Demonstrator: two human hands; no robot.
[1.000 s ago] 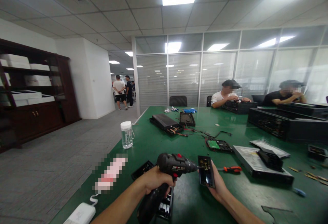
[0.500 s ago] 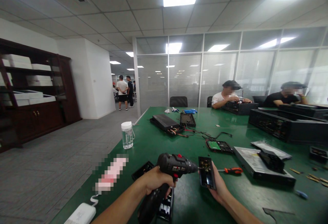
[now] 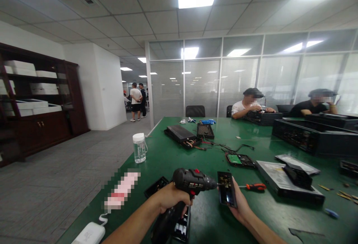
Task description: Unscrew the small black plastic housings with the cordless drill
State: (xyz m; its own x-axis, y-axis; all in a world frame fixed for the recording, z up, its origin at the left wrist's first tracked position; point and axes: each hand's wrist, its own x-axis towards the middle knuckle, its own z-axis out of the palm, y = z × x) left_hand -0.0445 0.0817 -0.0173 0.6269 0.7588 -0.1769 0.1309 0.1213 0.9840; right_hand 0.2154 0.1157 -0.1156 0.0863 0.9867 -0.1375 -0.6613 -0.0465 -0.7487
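Note:
My left hand (image 3: 175, 195) is wrapped round the grip of a black cordless drill (image 3: 192, 180) with red buttons. The drill points right, and its bit meets, or nearly meets, the face of a flat black rectangular casing (image 3: 227, 192) with gold-coloured metal parts. That casing is held upright by its right side in my right hand (image 3: 239, 201); some of its fingers are hidden behind it. Under the drill lie a black part with white pieces (image 3: 181, 229) and another black casing (image 3: 156, 186), both partly covered by my left hand and arm.
An orange-and-black screwdriver (image 3: 256, 187) lies right of my right hand. Beyond are an opened device with a green board (image 3: 236, 159), a black box with wires (image 3: 181, 135) and a silver-topped unit (image 3: 279, 178). A water bottle (image 3: 139, 149) stands left. Two people sit across the table.
Both hands, the drill and the casing keep nearly the same pose. The whole view has shifted very slightly.

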